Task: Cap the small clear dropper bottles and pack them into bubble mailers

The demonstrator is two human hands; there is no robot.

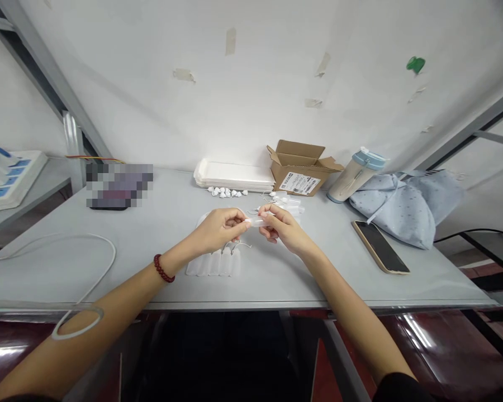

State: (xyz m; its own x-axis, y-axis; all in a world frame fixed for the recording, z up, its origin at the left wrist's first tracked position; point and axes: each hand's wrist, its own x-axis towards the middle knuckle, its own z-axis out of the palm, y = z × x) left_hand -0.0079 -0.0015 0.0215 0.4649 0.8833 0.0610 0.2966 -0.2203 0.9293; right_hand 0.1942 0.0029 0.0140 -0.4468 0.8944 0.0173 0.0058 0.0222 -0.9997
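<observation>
In the head view, the left hand is pinching 1 end of a small translucent bottle between thumb and forefinger, while the right hand is closing its fingers around the other end. The bottle is hanging just above the grey table, near the middle of the worktop, and is lying roughly level between the 2 hands.

Judging by its look, it is probably weighing very little; its thin, plastic-like wall is seeming smooth, slightly slippery and likely giving under a hard squeeze. Its longer body is offering the safest hold, with light fingertips serving the narrow end. Similar bottles are resting in a row below the left hand, with thin strings trailing from their tops, and small white pieces are lying beyond.

As for writing, a cardboard box is bearing a white label with black print, which is staying too small to read. No brand is showing legibly on the blue-lidded tumbler or the phone.
</observation>
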